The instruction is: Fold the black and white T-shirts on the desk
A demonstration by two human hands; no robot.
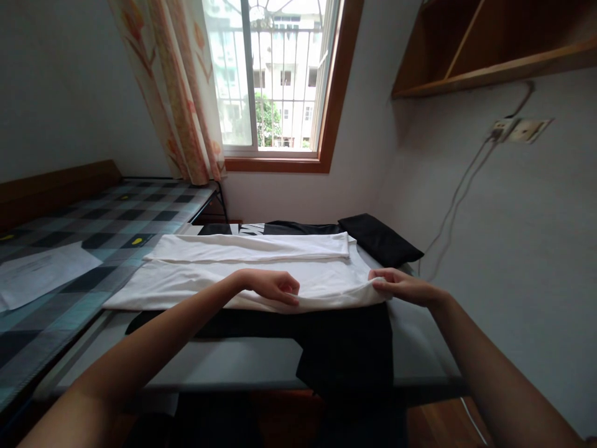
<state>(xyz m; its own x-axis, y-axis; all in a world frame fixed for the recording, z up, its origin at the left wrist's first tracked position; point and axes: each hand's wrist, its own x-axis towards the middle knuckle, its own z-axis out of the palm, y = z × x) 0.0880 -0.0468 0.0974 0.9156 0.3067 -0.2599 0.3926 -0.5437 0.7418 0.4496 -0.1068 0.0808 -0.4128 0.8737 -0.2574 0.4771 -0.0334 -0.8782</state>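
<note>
A white T-shirt (pixel 186 277) lies across the table with its far side folded inward in a long strip. My left hand (pixel 273 286) is closed on the middle of its near edge, fingers curled into the cloth. At the right end, my right hand (pixel 398 285) pinches the near corner of the same shirt between thumb and fingers. The near edge looks slightly lifted between both hands. Beneath the white shirt is a black garment (pixel 347 354), with a sleeve-like part spreading toward the table's front edge.
Black clothing with white lettering (pixel 252 229) and a folded black cloth (pixel 380 236) lie behind the shirt. The white table (pixel 242 364) adjoins a bed with a checked cover (pixel 51 261) and paper (pixel 41 274). Cables (pixel 459 193) hang along the right wall.
</note>
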